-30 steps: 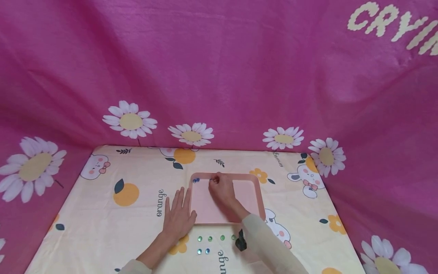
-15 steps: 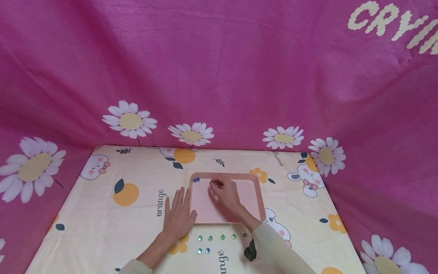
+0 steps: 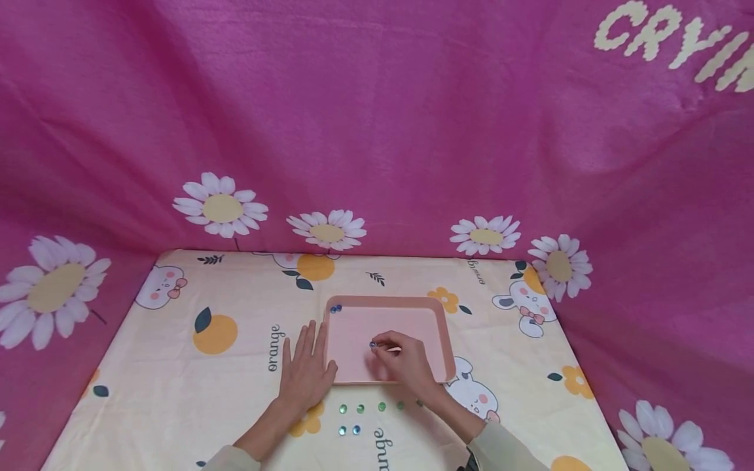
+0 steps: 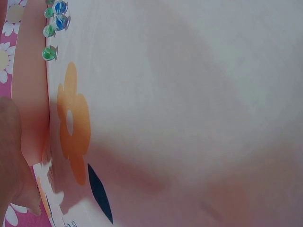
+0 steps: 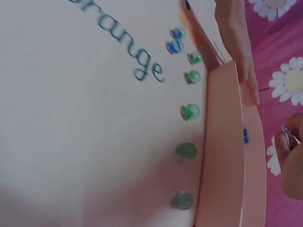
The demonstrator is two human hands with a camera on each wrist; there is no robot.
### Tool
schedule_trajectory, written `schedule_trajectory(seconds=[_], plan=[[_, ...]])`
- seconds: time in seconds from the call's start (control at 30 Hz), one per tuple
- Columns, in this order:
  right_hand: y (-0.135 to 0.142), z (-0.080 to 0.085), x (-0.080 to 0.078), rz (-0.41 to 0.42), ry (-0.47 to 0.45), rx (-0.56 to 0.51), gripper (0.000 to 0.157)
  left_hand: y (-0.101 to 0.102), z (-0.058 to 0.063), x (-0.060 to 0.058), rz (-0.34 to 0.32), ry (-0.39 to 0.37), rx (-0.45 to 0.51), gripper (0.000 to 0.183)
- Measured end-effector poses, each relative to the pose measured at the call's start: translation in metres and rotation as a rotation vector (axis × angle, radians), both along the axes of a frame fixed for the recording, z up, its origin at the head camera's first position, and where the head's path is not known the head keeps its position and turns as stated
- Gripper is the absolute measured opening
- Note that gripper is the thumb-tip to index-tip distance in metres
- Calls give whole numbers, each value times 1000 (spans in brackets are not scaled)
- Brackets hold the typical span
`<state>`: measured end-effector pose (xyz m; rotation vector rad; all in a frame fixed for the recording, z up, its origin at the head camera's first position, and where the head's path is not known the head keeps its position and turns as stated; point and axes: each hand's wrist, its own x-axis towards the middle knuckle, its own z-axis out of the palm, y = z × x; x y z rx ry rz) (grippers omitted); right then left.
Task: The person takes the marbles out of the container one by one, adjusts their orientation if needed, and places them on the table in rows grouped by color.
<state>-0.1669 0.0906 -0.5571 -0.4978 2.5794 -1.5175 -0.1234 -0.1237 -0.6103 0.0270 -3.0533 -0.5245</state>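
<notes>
My right hand [image 3: 406,360] pinches a blue glass marble [image 3: 373,344] between thumb and fingertips, over the near middle of a shallow pink tray [image 3: 450,340]. In the right wrist view that marble [image 5: 286,128] shows at the fingertips. Two blue marbles [image 3: 336,309] lie together in the tray's far left corner. My left hand [image 3: 306,376] lies flat with fingers spread on the cloth, against the tray's left edge.
In front of the tray, several green marbles [image 3: 381,406] form a row on the patterned tablecloth [image 3: 235,392]. Two blue marbles [image 3: 349,430] sit nearer to me, below the row's left end. A pink curtain [image 3: 377,131] stands behind and at both sides.
From the tray's far side, my right hand has drawn back toward me with the blue marble at its fingertips. Its forearm uncovers more of the green row. My left hand stays put.
</notes>
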Motion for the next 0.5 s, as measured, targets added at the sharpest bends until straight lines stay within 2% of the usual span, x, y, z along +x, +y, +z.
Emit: schedule_trajectory(seconds=[0.13,0.23,0.5], plan=[[10,1,17,37,-43,-5,16,0,-2,0,-1,-4,-1,79],[18,-2,31,70,-39,12,14,1,-1,0,-2,-12,-7,79],[30,-19,65,106,-48,48,17,0,0,0,4,-8,-20,79]])
